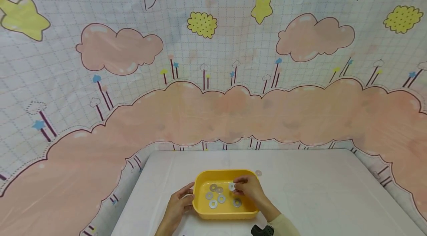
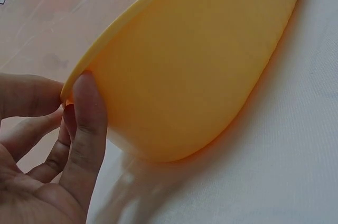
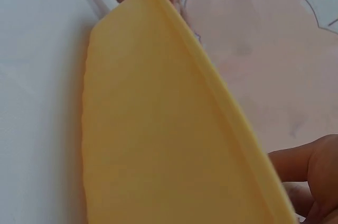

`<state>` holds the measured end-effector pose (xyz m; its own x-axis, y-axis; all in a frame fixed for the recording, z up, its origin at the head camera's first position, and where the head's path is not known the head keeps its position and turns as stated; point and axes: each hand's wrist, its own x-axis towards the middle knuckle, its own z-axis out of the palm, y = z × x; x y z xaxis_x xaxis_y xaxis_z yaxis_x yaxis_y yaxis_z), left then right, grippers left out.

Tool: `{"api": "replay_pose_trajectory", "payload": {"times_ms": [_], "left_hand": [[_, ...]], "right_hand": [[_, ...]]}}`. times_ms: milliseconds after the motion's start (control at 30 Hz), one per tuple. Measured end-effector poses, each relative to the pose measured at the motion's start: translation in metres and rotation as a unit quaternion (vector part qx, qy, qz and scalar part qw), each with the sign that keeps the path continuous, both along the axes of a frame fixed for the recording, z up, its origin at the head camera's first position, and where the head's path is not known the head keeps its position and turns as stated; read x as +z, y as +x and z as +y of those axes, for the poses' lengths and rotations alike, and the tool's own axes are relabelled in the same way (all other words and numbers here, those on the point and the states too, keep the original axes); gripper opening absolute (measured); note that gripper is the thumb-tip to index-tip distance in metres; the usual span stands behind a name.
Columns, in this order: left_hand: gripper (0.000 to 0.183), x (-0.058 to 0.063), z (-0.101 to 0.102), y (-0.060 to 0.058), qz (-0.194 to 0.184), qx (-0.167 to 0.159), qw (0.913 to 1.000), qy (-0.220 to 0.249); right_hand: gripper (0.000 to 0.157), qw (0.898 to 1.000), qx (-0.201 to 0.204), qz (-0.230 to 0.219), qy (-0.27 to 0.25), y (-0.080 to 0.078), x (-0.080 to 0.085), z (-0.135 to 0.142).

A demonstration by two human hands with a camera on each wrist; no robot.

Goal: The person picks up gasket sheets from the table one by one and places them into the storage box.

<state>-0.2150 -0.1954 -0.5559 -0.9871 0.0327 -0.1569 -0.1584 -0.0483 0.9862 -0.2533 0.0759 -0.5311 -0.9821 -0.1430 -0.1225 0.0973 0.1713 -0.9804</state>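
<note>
A shallow yellow plastic tray (image 1: 227, 216) with rounded corners stands on the table, several flat metal washers (image 1: 221, 199) lying scattered on its floor. At its left end my left hand (image 1: 178, 204) holds the wall; in the left wrist view the thumb (image 2: 88, 102) presses the outer side just under the rim and the index finger meets the edge. Over the tray's right half, my right hand (image 1: 249, 188) pinches a bright washer (image 1: 231, 186) between thumb and fingertips. In the right wrist view the tray wall (image 3: 158, 108) hides most of that hand.
Past the tray's far right corner a pale round disc (image 1: 258, 173) lies on the white tabletop (image 1: 317, 191). A printed cloth with clouds and stars (image 1: 217, 113) hangs behind the table. A dark device (image 1: 262, 230) sits by the right sleeve.
</note>
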Motion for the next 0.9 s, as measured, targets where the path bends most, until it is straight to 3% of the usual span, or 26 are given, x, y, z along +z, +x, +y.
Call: {"api": "replay_pose_trajectory", "payload": {"times_ms": [600, 900], "left_hand": [[0.058, 0.0, -0.002, -0.006, -0.013, 0.003, 0.9999, 0.007], [0.057, 0.004, -0.003, -0.004, -0.015, -0.006, 0.9998, 0.011]], "right_hand": [[0.016, 0.998, 0.013, -0.004, 0.055, -0.002, -0.006, -0.005], [0.025, 0.999, 0.028, 0.027, 0.022, 0.003, 0.006, 0.003]]}}
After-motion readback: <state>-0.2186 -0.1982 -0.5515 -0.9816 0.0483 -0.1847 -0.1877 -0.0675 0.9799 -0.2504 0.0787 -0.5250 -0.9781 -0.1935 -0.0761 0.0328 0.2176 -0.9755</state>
